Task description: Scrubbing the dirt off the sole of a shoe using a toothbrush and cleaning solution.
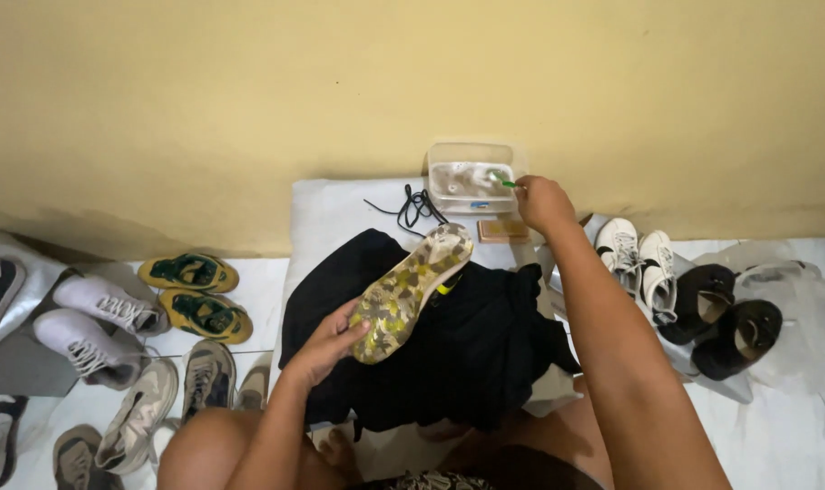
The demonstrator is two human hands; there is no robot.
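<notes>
Both hands [326,349] closed, right [542,201] outstretched

The left hand [326,345] holds a shoe [412,290] sole-up over a black cloth [485,354]. The right hand [544,201] dips a green toothbrush [501,181] into a clear tub of water [471,177] by the yellow wall [249,109]. Black laces [417,207] lie nearby; pairs of shoes [195,290] sit on the floor [775,436] on both sides.
</notes>
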